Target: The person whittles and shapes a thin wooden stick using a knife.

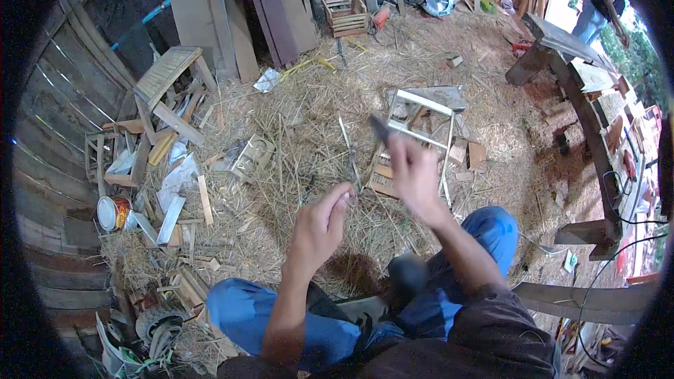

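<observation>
My right hand [414, 172] is closed around a dark, flat tool [380, 128] that points up and to the left; its exact kind is unclear. Left of it, my left hand [319, 228] is raised above the straw with thumb and forefinger pinched together. Whatever sits between those fingertips is too small to name. The two hands are apart. Behind my right hand a pale wooden frame [425, 104] lies on the straw-covered floor, partly hidden by that hand.
A slatted wooden stool [168, 77] and a paint can [112, 213] are at left. A slatted crate [345, 17] stands at the back. On the right runs a long wooden bench [584, 116] with a black cable [586, 295] near it. Another person [605, 10] is at upper right.
</observation>
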Motion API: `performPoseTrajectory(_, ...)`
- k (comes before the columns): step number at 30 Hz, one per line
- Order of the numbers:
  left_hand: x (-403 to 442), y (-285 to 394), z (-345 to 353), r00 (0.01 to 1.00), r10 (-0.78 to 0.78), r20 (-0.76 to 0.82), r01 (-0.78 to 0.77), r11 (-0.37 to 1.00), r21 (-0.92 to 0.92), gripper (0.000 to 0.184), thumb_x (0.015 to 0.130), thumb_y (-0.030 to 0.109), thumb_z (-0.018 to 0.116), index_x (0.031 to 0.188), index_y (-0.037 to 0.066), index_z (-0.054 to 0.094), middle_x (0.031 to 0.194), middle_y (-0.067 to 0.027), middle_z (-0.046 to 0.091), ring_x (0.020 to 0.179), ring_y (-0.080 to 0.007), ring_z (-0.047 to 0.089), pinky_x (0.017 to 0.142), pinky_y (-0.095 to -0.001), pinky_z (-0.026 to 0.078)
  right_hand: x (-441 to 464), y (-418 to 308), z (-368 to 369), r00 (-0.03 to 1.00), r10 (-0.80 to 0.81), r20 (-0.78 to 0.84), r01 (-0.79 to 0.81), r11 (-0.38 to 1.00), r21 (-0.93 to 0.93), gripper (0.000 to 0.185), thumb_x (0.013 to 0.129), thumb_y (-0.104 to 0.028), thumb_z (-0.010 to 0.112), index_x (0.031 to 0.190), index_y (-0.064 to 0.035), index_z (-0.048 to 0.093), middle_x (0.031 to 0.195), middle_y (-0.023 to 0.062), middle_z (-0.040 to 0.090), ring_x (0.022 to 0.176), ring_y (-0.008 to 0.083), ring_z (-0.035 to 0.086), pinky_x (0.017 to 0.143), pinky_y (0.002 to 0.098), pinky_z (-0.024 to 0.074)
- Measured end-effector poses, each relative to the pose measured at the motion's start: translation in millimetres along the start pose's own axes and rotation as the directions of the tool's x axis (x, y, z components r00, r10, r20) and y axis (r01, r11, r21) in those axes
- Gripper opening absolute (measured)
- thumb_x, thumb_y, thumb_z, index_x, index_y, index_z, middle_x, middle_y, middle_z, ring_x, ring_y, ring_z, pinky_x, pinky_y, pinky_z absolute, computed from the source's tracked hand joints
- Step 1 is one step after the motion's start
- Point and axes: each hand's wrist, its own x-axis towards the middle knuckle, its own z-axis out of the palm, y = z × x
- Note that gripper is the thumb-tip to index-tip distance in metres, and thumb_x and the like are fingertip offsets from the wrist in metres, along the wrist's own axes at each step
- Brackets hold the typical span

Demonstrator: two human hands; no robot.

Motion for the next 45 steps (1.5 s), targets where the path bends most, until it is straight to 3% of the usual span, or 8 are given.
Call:
performPoseTrajectory(3, -2.9, 1.2, 0.2, 0.999, 0.031, -0.018, -0.031, 1.0, -0.003, 0.025, 0.104, 0.018, 0.051, 0.116, 0.001, 0.064, 0.086, -0.014, 0.068, 0.07, -0.0205, 0.061, 0.069, -0.0336, 0.05, 18.1, -2.8, -16.2, 0.983, 0.181, -0.024, -0.182, 0.983, -0.015, 0.039, 0.105, -0.029, 0.05, 0.084, -0.0001, 0.066, 0.061, 0.0217, 0.061, 0.054, 0.0352, 0.066, 0.052, 0.0465, 0.0479)
performPoseTrajectory(22, -4.5, 10.9, 0.3, 1.0, 0.003, 0.007, -0.003, 1.0, -0.022, 0.026, 0.104, 0.019, 0.052, 0.12, 0.001, 0.065, 0.086, -0.0158, 0.07, 0.071, -0.0173, 0.065, 0.066, -0.0333, 0.05, 17.6, -2.0, -25.9, 0.993, 0.102, -0.057, -0.111, 0.977, -0.18, 0.034, 0.105, -0.024, 0.05, 0.083, -0.0029, 0.063, 0.061, 0.0215, 0.058, 0.051, 0.0361, 0.062, 0.048, 0.0457, 0.0461)
performPoseTrajectory(28, 2.4, -8.3, 10.1, 0.972, 0.141, -0.187, -0.141, 0.99, 0.011, 0.024, 0.104, 0.019, 0.052, 0.116, 0.003, 0.065, 0.067, -0.0084, 0.056, 0.055, -0.0121, 0.047, 0.055, -0.0308, 0.042, -20.4, -6.6, 9.1, 0.977, -0.173, 0.124, 0.195, 0.962, -0.189, 0.037, 0.108, -0.022, 0.043, 0.083, -0.0008, 0.061, 0.055, 0.012, 0.052, 0.045, 0.0207, 0.054, 0.044, 0.038, 0.0404)
performPoseTrajectory(31, -1.2, 9.7, -1.9, 0.998, -0.059, 0.009, 0.059, 0.998, 0.01, 0.024, 0.104, 0.017, 0.051, 0.119, 0.003, 0.063, 0.092, -0.0196, 0.07, 0.078, -0.0339, 0.069, 0.069, -0.0399, 0.052, 0.4, -7.6, -7.4, 0.996, 0.055, 0.063, -0.047, 0.991, -0.127, 0.036, 0.106, -0.027, 0.048, 0.084, -0.0021, 0.061, 0.062, 0.0178, 0.06, 0.051, 0.033, 0.061, 0.049, 0.0451, 0.0464)
performPoseTrajectory(34, -3.5, 8.1, 3.3, 1.0, 0.011, -0.022, -0.011, 0.999, -0.043, 0.025, 0.104, 0.019, 0.052, 0.118, 0.003, 0.065, 0.072, -0.0131, 0.061, 0.058, -0.0147, 0.055, 0.058, -0.034, 0.045, 8.7, 6.5, -11.2, 1.0, 0.0, -0.015, -0.002, 0.994, -0.112, 0.032, 0.104, -0.029, 0.051, 0.09, -0.0033, 0.065, 0.066, 0.0209, 0.063, 0.055, 0.0387, 0.064, 0.051, 0.0476, 0.0494)
performPoseTrajectory(37, -1.6, 6.2, 4.4, 0.999, -0.046, -0.008, 0.046, 0.998, 0.036, 0.023, 0.104, 0.018, 0.051, 0.118, 0.003, 0.062, 0.089, -0.0199, 0.069, 0.077, -0.0363, 0.068, 0.068, -0.0411, 0.051, -24.4, 2.2, 11.9, 0.98, -0.108, 0.168, 0.13, 0.984, -0.124, 0.028, 0.103, -0.028, 0.052, 0.093, -0.0077, 0.067, 0.065, 0.0204, 0.062, 0.055, 0.0393, 0.063, 0.05, 0.0453, 0.0499)
performPoseTrajectory(40, -1.1, 1.8, 6.2, 0.998, -0.045, -0.049, 0.044, 0.999, -0.021, 0.024, 0.103, 0.017, 0.052, 0.118, 0.002, 0.062, 0.089, -0.02, 0.069, 0.077, -0.0365, 0.068, 0.067, -0.0417, 0.052, -18.5, -3.8, 12.5, 0.983, -0.078, 0.167, 0.103, 0.984, -0.147, 0.027, 0.103, -0.029, 0.052, 0.093, -0.0094, 0.067, 0.064, 0.0202, 0.061, 0.055, 0.0398, 0.063, 0.05, 0.0455, 0.0492)
performPoseTrajectory(45, -0.9, 1.8, 7.9, 0.997, 0.032, -0.072, -0.035, 0.999, -0.037, 0.026, 0.103, 0.017, 0.052, 0.121, 0.002, 0.063, 0.083, -0.0145, 0.069, 0.064, -0.0182, 0.06, 0.063, -0.0337, 0.048, -2.8, 3.8, -3.5, 1.0, -0.013, 0.017, 0.016, 0.989, -0.146, 0.028, 0.104, -0.025, 0.052, 0.087, -0.0065, 0.063, 0.059, 0.0199, 0.057, 0.054, 0.0404, 0.061, 0.051, 0.0475, 0.0486)
